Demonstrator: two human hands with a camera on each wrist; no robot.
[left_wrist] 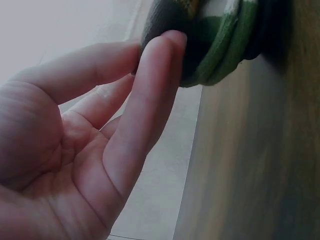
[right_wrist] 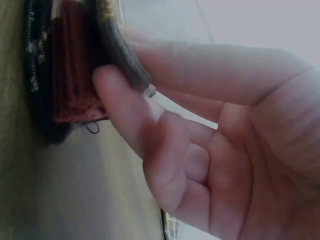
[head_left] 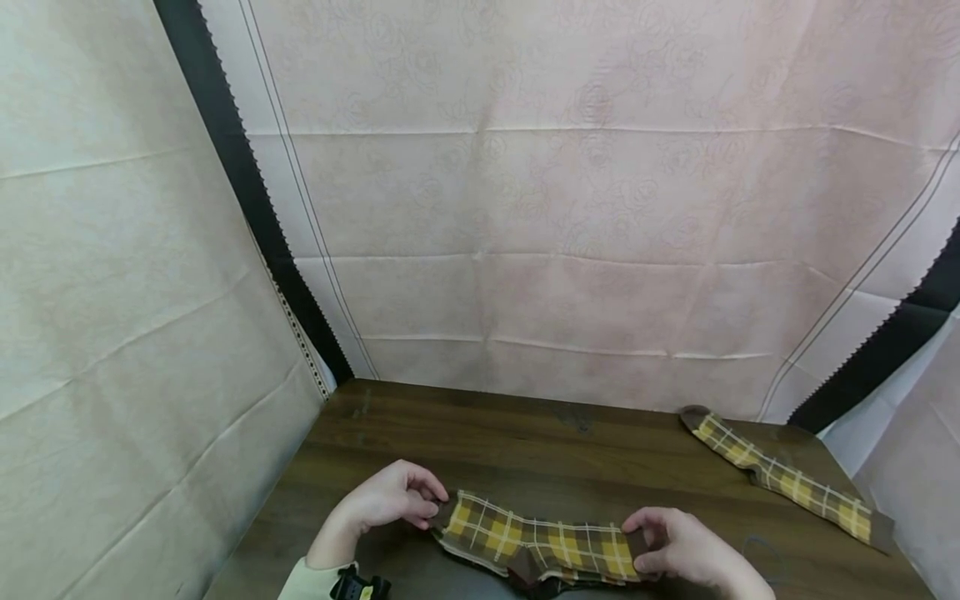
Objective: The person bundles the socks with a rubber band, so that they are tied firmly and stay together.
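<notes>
A yellow and brown plaid sock (head_left: 551,542) stretches sideways between my two hands near the table's front edge. With thumb and fingertips, my left hand (head_left: 393,500) pinches its brown left end. The brown right end is pinched by my right hand (head_left: 686,546). Beneath the sock lie other folded knits: a green and white one (left_wrist: 225,55) shows in the left wrist view, and a dark red ribbed one (right_wrist: 72,65) in the right wrist view. How many lie in the pile is hidden. A matching plaid sock (head_left: 787,483) lies flat at the table's right.
The dark wooden table (head_left: 480,417) meets a pale patterned cloth (head_left: 562,208) hanging behind it. Another pale cloth sheet (head_left: 135,333) hangs along the left side. A black strap-like device (head_left: 358,585) sits on my left wrist.
</notes>
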